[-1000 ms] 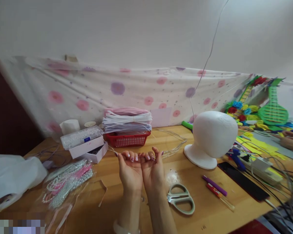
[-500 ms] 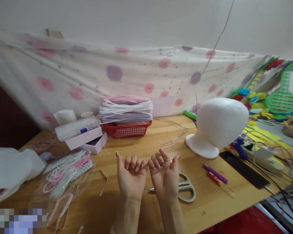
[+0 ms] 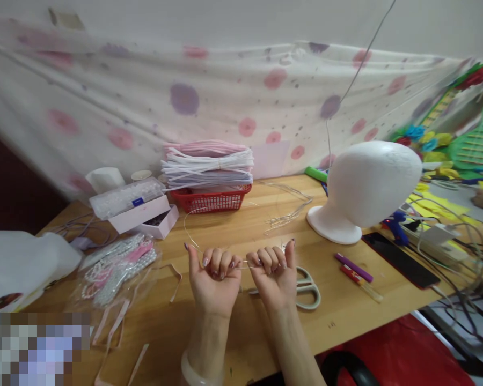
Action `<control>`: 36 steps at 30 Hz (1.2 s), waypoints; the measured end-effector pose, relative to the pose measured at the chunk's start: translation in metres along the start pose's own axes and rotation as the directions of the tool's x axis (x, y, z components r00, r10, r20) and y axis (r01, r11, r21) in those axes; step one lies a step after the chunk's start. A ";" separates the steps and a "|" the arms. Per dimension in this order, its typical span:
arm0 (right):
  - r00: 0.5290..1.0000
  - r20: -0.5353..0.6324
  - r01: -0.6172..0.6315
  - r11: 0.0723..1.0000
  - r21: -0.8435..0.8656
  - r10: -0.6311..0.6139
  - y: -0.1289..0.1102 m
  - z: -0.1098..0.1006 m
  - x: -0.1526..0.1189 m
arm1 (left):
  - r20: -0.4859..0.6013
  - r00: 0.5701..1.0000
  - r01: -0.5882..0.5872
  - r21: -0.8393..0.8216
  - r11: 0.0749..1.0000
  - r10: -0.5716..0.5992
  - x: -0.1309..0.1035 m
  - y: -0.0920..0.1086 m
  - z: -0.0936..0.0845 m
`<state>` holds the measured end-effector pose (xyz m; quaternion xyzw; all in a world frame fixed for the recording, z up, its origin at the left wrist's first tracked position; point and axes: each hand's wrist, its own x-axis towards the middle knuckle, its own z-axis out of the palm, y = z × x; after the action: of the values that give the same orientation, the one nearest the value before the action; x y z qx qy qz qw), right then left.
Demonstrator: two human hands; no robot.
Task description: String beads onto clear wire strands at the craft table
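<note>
Left hand (image 3: pixel 216 281) and right hand (image 3: pixel 274 279) grip a thin, pale, wire-like strand (image 3: pixel 246 267) in curled fingers; one tail curves loose; no finished join is visible.

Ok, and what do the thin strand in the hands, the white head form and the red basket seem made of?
Thin strand: probably metal wire, pale and stiffly curved, though plastic line is possible; finish too fine to read.
White head form: likely foam, matte, with soft shading and no strong glare.
Red basket: most likely moulded plastic, seemingly smooth, evenly coloured, with a regular lattice wall.
</note>
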<state>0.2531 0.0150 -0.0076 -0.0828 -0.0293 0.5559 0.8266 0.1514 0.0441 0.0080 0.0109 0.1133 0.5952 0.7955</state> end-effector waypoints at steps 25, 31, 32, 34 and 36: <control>0.997 -0.060 -0.056 0.998 0.023 0.057 -0.017 0.003 -0.001 | -0.133 0.991 -0.031 -0.136 0.990 0.013 0.001 0.027 0.007; 0.999 -0.031 -0.043 0.999 0.005 0.043 0.001 -0.005 -0.010 | -0.186 0.983 -0.025 -0.097 0.995 0.006 -0.005 0.007 0.005; 0.998 -0.016 -0.068 0.997 -0.027 0.067 0.000 -0.006 -0.012 | -0.202 0.979 -0.019 -0.080 0.997 0.002 -0.007 0.005 0.005; 0.980 0.016 -0.196 0.971 -0.134 0.200 -0.010 -0.009 -0.013 | -0.225 0.974 0.012 -0.050 0.999 -0.023 -0.008 0.006 0.005; 0.914 0.024 -0.380 0.878 -0.290 0.404 -0.028 -0.011 -0.010 | -0.239 0.967 0.083 -0.027 0.996 -0.088 -0.008 0.011 0.005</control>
<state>0.2769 -0.0057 -0.0129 -0.1795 -0.1246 0.7049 0.6748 0.1404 0.0402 0.0160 -0.0728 0.2041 0.5582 0.8009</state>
